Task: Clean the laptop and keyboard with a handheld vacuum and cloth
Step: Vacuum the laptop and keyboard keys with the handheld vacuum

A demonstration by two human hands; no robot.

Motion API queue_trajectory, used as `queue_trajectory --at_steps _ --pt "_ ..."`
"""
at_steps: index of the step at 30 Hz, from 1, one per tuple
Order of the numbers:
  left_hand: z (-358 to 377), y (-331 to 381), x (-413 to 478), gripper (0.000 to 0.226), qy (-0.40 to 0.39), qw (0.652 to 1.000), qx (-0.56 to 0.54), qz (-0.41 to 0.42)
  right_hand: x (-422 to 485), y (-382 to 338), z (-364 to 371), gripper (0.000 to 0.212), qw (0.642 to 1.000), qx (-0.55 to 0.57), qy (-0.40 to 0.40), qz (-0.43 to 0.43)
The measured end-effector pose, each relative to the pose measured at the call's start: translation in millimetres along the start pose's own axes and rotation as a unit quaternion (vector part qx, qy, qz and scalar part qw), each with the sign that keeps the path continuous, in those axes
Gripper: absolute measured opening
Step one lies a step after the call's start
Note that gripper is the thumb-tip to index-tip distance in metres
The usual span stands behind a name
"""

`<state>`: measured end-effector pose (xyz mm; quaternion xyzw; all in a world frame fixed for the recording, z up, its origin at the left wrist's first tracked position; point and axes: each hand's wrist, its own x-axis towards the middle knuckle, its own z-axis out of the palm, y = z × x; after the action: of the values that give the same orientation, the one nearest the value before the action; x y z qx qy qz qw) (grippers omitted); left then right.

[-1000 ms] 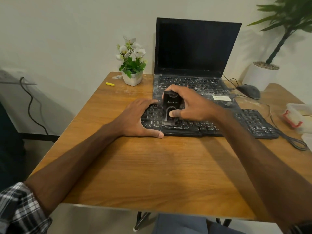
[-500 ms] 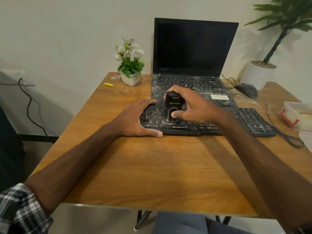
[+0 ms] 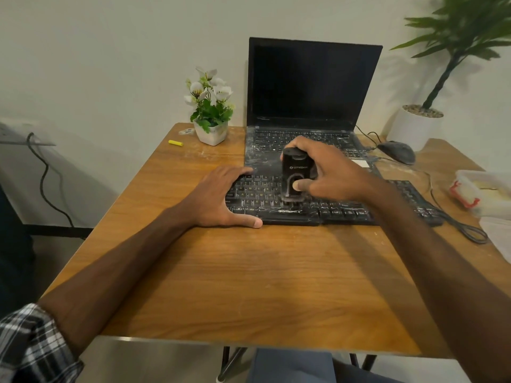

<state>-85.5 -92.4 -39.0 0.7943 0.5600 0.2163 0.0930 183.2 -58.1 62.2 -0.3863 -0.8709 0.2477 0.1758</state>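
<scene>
- Two grips are at work on the wooden worktop (image 3: 249, 272). Your right grip (image 3: 336, 175), a bare hand, is clamped round a small black handheld vacuum (image 3: 295, 168), with fingers over its top and far side and the thumb pressed on its front face.
- The vacuum stands upright, nozzle down on the middle keys of the black keyboard (image 3: 351, 211), which lies just in front of the open laptop (image 3: 312, 84).
- Your left grip (image 3: 218, 197) lies spread and flat, fingers on the keyboard's left end, thumb along its near edge, holding nothing.
- The vacuum looks light, rigid and smooth-sided, so it may slip; hold it round the body.
- The key caps are probably loose, so press lightly.
- Pale dust shows on the laptop deck and the keyboard.
- No cloth can be made out for certain.
</scene>
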Motion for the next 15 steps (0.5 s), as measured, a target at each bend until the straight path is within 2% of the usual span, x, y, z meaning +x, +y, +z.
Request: queue_trajectory --at_steps 5,15 --pt "0 0 1 0.123 0.0 1.0 0.0 0.0 2 -2 20 0.054 0.997 0.077 -0.003 -0.004" --pt "0 0 -1 0.122 -0.002 1.0 -0.005 -0.002 -14 21 4 0.052 0.994 0.101 -0.011 0.032"
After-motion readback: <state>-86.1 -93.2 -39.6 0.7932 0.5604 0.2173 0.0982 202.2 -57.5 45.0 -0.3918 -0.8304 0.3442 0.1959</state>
